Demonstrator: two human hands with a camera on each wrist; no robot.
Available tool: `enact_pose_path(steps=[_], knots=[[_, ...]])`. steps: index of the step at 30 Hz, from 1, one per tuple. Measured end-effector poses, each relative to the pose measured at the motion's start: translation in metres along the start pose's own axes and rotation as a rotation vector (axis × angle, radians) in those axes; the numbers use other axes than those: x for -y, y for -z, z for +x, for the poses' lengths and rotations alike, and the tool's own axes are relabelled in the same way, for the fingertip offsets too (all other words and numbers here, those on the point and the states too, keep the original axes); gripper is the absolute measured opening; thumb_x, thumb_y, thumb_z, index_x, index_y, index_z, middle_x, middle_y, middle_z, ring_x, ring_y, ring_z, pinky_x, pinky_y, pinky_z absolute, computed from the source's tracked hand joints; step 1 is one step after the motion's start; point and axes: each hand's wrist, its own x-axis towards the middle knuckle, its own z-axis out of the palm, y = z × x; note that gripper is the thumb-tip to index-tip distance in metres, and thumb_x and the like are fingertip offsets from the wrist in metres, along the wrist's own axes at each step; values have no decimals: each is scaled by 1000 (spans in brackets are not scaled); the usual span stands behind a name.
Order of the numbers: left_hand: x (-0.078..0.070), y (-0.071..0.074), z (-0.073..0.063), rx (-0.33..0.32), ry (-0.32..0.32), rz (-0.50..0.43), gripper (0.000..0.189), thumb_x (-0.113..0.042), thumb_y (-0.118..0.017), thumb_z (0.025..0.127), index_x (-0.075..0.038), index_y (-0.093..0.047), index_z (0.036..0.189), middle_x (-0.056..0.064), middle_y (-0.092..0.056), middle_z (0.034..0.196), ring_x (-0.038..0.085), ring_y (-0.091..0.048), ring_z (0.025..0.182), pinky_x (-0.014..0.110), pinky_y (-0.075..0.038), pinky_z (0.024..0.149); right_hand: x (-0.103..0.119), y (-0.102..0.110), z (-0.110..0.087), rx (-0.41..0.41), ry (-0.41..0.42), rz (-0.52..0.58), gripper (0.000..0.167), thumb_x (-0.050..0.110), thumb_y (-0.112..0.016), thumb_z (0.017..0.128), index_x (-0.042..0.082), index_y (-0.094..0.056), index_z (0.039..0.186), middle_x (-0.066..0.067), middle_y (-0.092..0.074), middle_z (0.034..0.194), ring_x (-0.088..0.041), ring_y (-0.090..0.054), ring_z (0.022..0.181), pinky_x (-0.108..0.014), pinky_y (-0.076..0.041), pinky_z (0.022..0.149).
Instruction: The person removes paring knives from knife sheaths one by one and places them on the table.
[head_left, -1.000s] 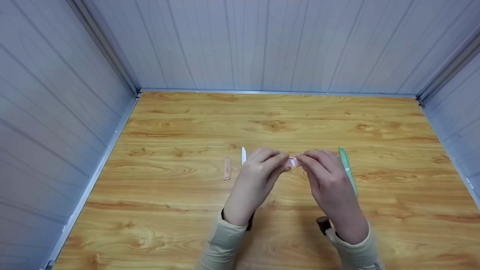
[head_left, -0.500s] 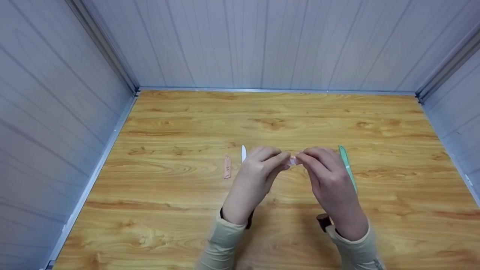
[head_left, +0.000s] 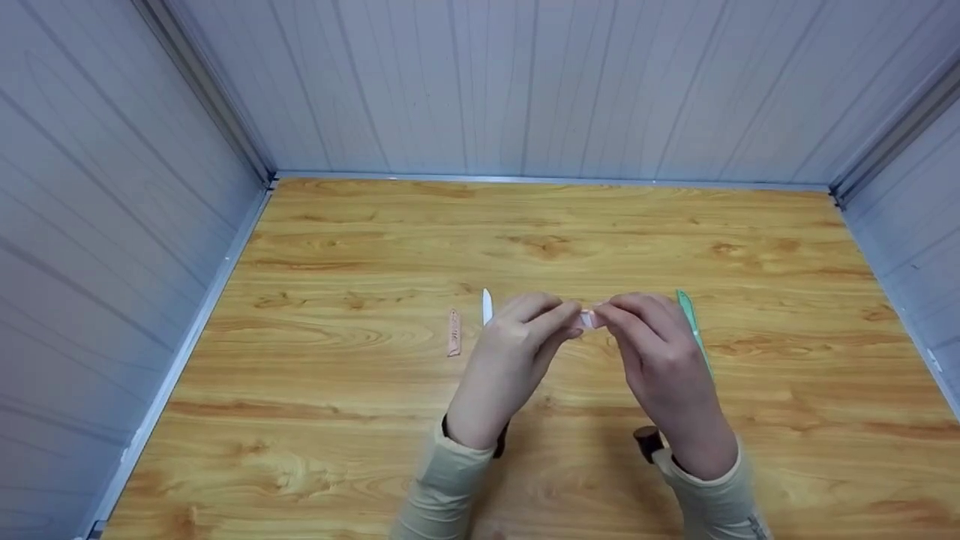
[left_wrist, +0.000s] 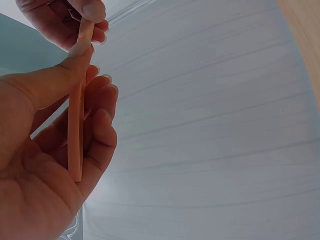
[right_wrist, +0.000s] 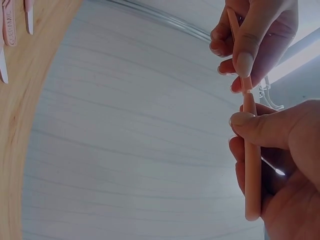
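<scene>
Above the table my left hand pinches a slim pink piece, like a knife sheath, between thumb and fingers, its lower length lying along the palm. My right hand grips a pink rounded knife handle with thumb and curled fingers. The two pieces meet end to end between the fingertips, where a short pale stretch shows in the head view. No blade shows at the join. Beside the left hand, a white blade lies on the table, its other end hidden behind that hand.
Left of the white blade lies a pink sheath with raised lettering, readable as "CERAMIC" in the right wrist view. A green knife lies partly behind the right hand. Pale panel walls enclose the wooden table at the back and sides.
Both hands keep their grips and stay almost in place, fingertips close together. The head view has shifted very slightly, and the things on the table lie as before.
</scene>
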Motion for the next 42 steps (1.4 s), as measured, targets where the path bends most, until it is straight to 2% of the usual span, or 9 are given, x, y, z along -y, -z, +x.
enact_pose_path(steps=[4, 8, 11, 15, 19, 26, 34, 42], knots=[[1, 1, 0, -1, -10, -11, 18, -16, -67, 90, -7, -71, 106, 1, -64, 100, 15, -60, 91, 24, -47, 84, 0, 1, 1, -3, 10, -2, 17, 4, -58, 94, -2, -71, 103, -11, -64, 99, -29, -58, 94, -35, -43, 88], [1, 1, 0, -1, -16, -33, 19, -15, -68, 89, -7, -72, 106, 0, -65, 100, 14, -60, 91, 23, -46, 84, 1, 2, 1, -2, 20, -14, 24, 12, -51, 99, -2, -71, 102, -11, -64, 97, -29, -58, 93, -33, -44, 86], [1, 1, 1, -2, -18, -46, 19, -15, -68, 89, -6, -72, 105, 0, -65, 99, 13, -60, 90, 22, -46, 83, 1, 3, 2, -7, 25, -11, 24, 12, -52, 99, -3, -71, 101, -11, -64, 97, -29, -58, 92, -33, -44, 84], [0, 0, 1, -13, -13, -41, 18, -17, -67, 90, -6, -72, 104, 0, -65, 98, 13, -60, 89, 21, -47, 81, 1, 3, 2, -20, 18, 10, 14, 1, -60, 92, -3, -70, 101, -11, -64, 96, -29, -58, 91, -32, -44, 84], [-1, -1, 0, -22, -5, -39, 19, -17, -66, 91, -6, -72, 105, 1, -65, 98, 13, -61, 89, 20, -47, 81, 0, 4, 1, -11, 5, 21, 19, -7, -65, 84, -3, -70, 102, -11, -64, 97, -28, -58, 91, -32, -44, 84], [1, 0, 1, -14, -15, -61, 19, -15, -67, 89, -7, -72, 106, 1, -65, 100, 13, -61, 92, 19, -46, 84, -1, 5, 1, 16, 15, 13, 17, 5, -57, 95, -3, -70, 102, -11, -64, 98, -29, -58, 93, -33, -44, 85], [0, 1, 1, -13, -6, -46, 19, -17, -66, 91, -6, -72, 105, 1, -65, 99, 13, -61, 92, 20, -47, 84, 0, 6, 0, 23, 5, 4, 16, 0, -60, 91, -3, -70, 104, -12, -64, 100, -29, -57, 94, -32, -43, 86], [0, 2, 2, -3, -22, -39, 18, -16, -66, 90, -7, -72, 105, 0, -65, 100, 12, -61, 92, 19, -46, 85, 0, 5, 1, 15, 8, 2, 23, 12, -52, 99, -3, -70, 103, -11, -64, 100, -29, -58, 93, -31, -43, 85]])
